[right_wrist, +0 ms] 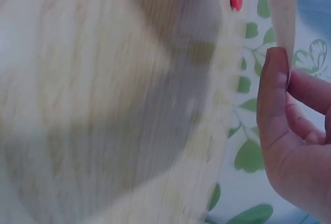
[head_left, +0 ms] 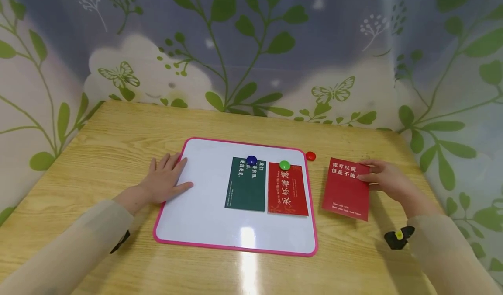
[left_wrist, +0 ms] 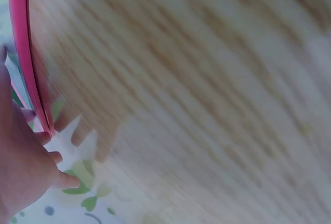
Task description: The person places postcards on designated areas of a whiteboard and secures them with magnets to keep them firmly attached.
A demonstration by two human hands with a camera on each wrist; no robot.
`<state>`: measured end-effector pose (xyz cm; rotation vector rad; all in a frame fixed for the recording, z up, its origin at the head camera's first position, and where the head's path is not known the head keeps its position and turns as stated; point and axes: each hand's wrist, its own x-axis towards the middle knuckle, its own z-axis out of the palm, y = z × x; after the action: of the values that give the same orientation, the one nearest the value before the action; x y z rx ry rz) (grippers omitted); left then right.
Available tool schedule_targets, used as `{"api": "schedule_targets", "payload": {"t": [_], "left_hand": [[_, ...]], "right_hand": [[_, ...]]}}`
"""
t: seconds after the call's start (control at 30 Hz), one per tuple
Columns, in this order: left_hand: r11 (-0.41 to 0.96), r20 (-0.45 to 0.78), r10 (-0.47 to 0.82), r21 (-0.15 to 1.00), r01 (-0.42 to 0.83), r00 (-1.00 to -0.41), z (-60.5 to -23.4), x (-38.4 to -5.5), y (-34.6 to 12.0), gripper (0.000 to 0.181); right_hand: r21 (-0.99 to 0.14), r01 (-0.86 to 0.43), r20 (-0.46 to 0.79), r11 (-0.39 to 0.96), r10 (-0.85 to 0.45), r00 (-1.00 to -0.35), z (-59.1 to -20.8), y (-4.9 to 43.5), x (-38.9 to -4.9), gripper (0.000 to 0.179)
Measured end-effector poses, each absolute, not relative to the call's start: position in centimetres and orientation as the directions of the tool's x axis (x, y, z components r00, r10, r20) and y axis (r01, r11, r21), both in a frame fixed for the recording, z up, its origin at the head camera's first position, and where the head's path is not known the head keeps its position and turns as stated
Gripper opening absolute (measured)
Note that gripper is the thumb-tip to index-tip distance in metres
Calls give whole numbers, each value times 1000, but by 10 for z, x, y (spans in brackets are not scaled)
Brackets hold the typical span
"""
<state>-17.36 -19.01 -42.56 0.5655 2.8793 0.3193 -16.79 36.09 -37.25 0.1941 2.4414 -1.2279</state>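
Observation:
My right hand (head_left: 387, 179) pinches the right edge of a red card (head_left: 346, 194) with white lettering, to the right of the whiteboard (head_left: 200, 194). In the right wrist view the card (right_wrist: 282, 12) shows nearly edge-on between thumb and fingers. My left hand (head_left: 163, 181) rests with spread fingers on the board's pink left edge. On the board lie a dark green card (head_left: 245, 190) under a blue round magnet (head_left: 252, 160) and another red card (head_left: 288, 194) under a green round magnet (head_left: 284, 165). A red round magnet (head_left: 311, 156) sits just off the board's upper right corner.
The wooden table (head_left: 129, 155) carries the board and extends around it. Behind it and at both sides stands a wall covering (head_left: 251, 46) printed with leaves and butterflies. A black strap piece with a yellow dot (head_left: 399, 234) shows by the right sleeve (head_left: 444, 247).

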Motion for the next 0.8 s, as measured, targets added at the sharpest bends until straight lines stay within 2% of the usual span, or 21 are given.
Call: {"api": "schedule_targets", "payload": {"t": [0.27, 0.57, 0.8], "left_hand": [[904, -140, 395, 235, 357, -908, -423, -171, -192, 78], [902, -125, 403, 223, 370, -907, -424, -166, -196, 77], [901, -125, 406, 223, 373, -905, -426, -165, -198, 77]], "right_hand": [[-771, 278, -416, 573, -122, -901, -366, 325, -179, 63], [-820, 247, -395, 516, -198, -897, -357, 264, -199, 54], [-847, 261, -415, 464, -267, -870, -357, 217, -208, 50]]}}
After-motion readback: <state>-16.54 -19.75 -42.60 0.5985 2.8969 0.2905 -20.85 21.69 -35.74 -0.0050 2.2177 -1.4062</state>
